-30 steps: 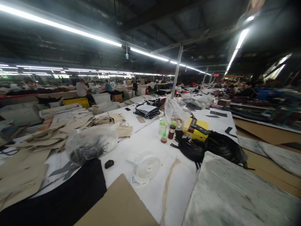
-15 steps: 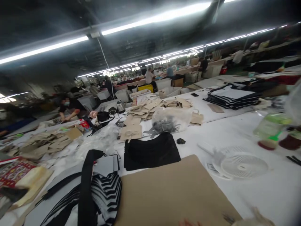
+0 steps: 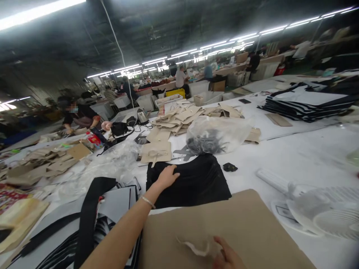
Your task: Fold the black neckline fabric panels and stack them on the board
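Observation:
My left hand (image 3: 167,177), a bracelet on its wrist, reaches across to a stack of black fabric pieces (image 3: 193,186). Its fingers rest on the stack's left part, a little apart, with no piece lifted. Low in the view is my right hand (image 3: 228,256), index finger stretched out and somewhat blurred, over a large beige sheet (image 3: 241,216). A thin whitish strip (image 3: 196,249), smeared by motion, is just left of that hand and looks apart from it. White-and-black layered panels (image 3: 117,203) are beside my left forearm.
A white fan (image 3: 316,209) lies at the right. Behind the black stack are a clear plastic bag (image 3: 221,134) with dark contents and beige pieces (image 3: 179,119). A dark lump (image 3: 230,167) sits nearby. Across the table at left, a person (image 3: 81,116) works.
My left hand has come into view and reached the black stack. My right hand shows more, with the whitish strip now beside it. The view has shifted, moving the fan rightward.

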A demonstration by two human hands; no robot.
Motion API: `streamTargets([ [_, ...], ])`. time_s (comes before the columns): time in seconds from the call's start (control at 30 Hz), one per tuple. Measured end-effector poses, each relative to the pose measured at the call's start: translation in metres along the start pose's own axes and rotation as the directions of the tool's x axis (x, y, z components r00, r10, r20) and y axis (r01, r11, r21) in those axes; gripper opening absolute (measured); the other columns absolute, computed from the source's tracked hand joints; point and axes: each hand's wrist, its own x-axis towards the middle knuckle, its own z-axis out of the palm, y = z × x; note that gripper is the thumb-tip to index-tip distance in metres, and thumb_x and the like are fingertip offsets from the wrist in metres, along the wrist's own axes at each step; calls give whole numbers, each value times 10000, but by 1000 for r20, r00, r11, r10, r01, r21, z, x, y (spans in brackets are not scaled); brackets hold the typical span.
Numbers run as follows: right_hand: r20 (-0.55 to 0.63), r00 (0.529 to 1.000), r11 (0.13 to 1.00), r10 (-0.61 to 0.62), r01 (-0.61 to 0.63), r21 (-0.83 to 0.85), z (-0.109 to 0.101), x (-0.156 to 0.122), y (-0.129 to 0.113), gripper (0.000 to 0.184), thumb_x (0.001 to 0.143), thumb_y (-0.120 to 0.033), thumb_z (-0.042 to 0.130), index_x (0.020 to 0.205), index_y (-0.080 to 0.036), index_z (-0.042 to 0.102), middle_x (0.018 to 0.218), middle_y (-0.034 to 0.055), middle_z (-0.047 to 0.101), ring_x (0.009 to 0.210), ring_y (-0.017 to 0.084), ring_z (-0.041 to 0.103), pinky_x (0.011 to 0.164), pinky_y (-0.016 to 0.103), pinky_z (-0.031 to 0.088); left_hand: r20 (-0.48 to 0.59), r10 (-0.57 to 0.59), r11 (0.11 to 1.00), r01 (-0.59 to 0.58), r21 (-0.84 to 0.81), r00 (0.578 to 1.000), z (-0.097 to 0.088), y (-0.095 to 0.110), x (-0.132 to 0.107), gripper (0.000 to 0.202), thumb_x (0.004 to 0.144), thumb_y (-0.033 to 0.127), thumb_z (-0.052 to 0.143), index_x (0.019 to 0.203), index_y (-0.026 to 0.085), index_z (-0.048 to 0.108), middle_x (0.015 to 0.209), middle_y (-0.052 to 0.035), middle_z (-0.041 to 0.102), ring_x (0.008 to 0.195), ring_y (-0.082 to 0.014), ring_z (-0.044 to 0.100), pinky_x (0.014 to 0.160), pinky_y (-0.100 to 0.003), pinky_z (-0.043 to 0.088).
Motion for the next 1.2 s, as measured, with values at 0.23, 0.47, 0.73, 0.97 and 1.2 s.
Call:
streamTargets([
  [0.23, 22, 999, 967, 44, -48, 250, 23, 61, -19, 701, 649, -595, 616, 1181, -140, 565, 711, 18, 626, 618, 201, 625, 640, 301, 471, -13, 22, 974, -18, 225, 1000, 45, -39, 127, 373, 913, 380, 572, 1220, 170, 548, 1243, -93, 568, 1083, -232, 582, 915, -466, 504],
  [0.47, 51, 973, 763, 226, -209, 612, 44, 92, -51, 661, 667, -494, 722, 1170, -169, 441, 1079, 133, 639, 763, 238, 698, 325, 187, 251, 173, 53, 960, -98, 263, 983, 74, -63, 173, 377, 912, 388, 573, 1219, 170, 549, 1239, -93, 570, 1076, -232, 584, 911, -463, 505],
  [0.73, -8, 974, 703, 228, -159, 693, 54, 107, -85, 450, 614, -369, 743, 929, -161, 497, 931, 103, 636, 801, 279, 708, 296, 153, 230, 274, 97, 967, -155, 200, 957, 70, -59, 166, 366, 916, 387, 565, 1217, 179, 557, 1254, -88, 566, 1103, -241, 571, 940, -473, 487],
  [0.97, -6, 982, 722, 191, -136, 678, 53, 112, -82, 333, 661, -336, 710, 844, -145, 508, 1050, 147, 624, 784, 265, 712, 309, 143, 220, 351, 48, 983, -106, 148, 935, 59, -52, 145, 475, 919, 544, 482, 1168, 152, 580, 1177, -99, 619, 1059, -228, 600, 952, -476, 458],
  [1.2, 2, 989, 776, 147, -116, 621, 49, 108, -78, 225, 776, -323, 627, 843, -136, 520, 1041, 161, 648, 679, 200, 703, 329, 153, 209, 474, 100, 985, -154, 77, 875, 40, -37, 99, 799, 722, 820, 468, 1211, 199, 583, 1259, -92, 633, 1169, -284, 570, 964, -322, 410],
])
